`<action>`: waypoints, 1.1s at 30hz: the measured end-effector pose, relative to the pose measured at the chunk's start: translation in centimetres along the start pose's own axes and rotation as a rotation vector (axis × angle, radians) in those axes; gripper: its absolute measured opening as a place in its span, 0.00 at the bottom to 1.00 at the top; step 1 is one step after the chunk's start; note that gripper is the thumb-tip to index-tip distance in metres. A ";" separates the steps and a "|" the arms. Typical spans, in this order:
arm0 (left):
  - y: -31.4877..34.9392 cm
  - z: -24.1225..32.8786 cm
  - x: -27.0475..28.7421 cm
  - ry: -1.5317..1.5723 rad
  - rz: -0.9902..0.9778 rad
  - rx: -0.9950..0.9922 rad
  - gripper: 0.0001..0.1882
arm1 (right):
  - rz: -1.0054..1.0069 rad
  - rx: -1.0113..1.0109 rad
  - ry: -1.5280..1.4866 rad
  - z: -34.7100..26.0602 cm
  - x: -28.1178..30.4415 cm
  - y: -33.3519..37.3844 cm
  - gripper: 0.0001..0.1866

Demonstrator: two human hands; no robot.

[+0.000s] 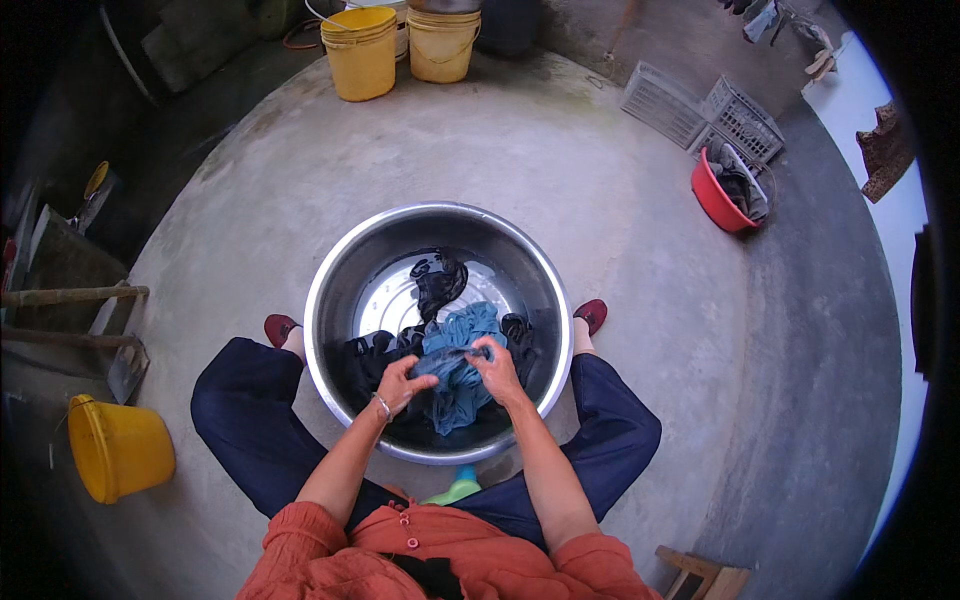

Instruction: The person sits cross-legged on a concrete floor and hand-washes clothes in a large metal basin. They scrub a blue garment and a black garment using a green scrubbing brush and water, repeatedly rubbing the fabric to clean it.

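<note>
concrete floor point(640, 240) under steel basin point(340, 290); left hand point(398, 388), right hand point(497, 373) pinch blue cloth point(460, 385); pulling hard could tear it.

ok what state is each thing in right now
Blue cloth: bunched up
Left hand: fingers closed on blue cloth
Right hand: fingers closed on blue cloth
Metal basin: open, clothes inside
Dark clothes: crumpled in basin
Red tub: open, cloth inside
Yellow bucket at left: open-topped

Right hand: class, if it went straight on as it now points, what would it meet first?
The right hand would first meet the blue cloth it pinches, then perhaps the dark cloth beyond; its height over the basin is hard to judge.
</note>
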State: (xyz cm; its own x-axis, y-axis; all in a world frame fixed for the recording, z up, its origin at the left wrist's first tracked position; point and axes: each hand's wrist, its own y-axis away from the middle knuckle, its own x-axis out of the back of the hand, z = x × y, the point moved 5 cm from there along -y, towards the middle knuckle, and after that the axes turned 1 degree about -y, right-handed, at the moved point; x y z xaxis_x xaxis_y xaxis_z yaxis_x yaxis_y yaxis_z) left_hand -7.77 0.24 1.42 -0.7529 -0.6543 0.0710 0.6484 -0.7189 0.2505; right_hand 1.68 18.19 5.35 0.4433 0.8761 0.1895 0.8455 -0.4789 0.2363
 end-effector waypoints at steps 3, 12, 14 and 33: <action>-0.7 2.9 -2.0 0.408 0.173 0.041 0.17 | 0.255 0.084 -0.276 0.8 -0.7 0.5 0.05; 2.5 -1.6 -7.1 0.776 0.352 0.564 0.23 | 0.174 0.540 0.668 0.0 -7.5 2.1 0.10; 0.6 -6.5 -6.9 0.772 0.182 0.446 0.20 | 0.266 0.595 0.540 0.2 -7.4 2.1 0.11; 1.3 -1.1 -5.5 0.738 0.146 0.614 0.19 | 0.134 0.024 0.266 4.3 -5.9 -0.2 0.20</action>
State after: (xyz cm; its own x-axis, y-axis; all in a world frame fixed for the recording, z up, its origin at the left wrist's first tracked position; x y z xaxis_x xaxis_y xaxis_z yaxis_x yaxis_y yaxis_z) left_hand -2.68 2.60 0.32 -0.2732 -0.8606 -0.4298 0.4003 -0.5080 0.7627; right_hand 0.17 13.36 0.09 0.4603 0.7583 0.4617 0.7928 -0.5851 0.1705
